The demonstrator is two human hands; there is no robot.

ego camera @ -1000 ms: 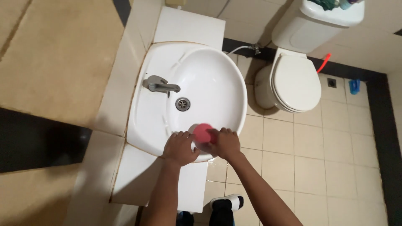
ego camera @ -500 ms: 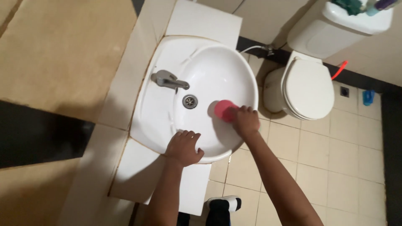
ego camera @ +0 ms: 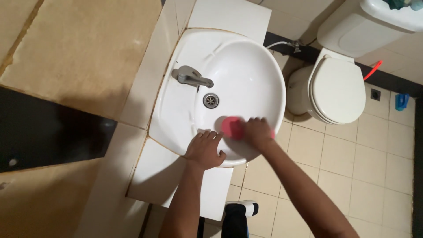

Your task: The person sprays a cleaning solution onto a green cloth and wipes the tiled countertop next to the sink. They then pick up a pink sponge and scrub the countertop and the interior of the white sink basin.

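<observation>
Down inside the white basin (ego camera: 246,83), near its front edge, the right hand (ego camera: 257,131) presses a round pink sponge (ego camera: 231,127) flat against the porcelain — fingers spread over its right part rather than curled round it, so the grip is loose and open-palmed, with the sponge pinned underneath. Motion blurs that hand. Nothing else lies in the bowl; only the metal drain (ego camera: 210,100) shows at its middle, with the grey tap (ego camera: 190,77) on the basin's left edge. Just left of the sponge, the left hand (ego camera: 205,150) rests on the front rim, fingers splayed and holding nothing. Half a second back the sponge sat further right and higher in the bowl; it has since slid toward the front rim and close to the left hand, which has kept its place. Right of the white tiled worktop (ego camera: 154,172) stands a toilet (ego camera: 337,88) with its lid shut, and a small blue container (ego camera: 401,102) sits on the floor by the far wall.
</observation>
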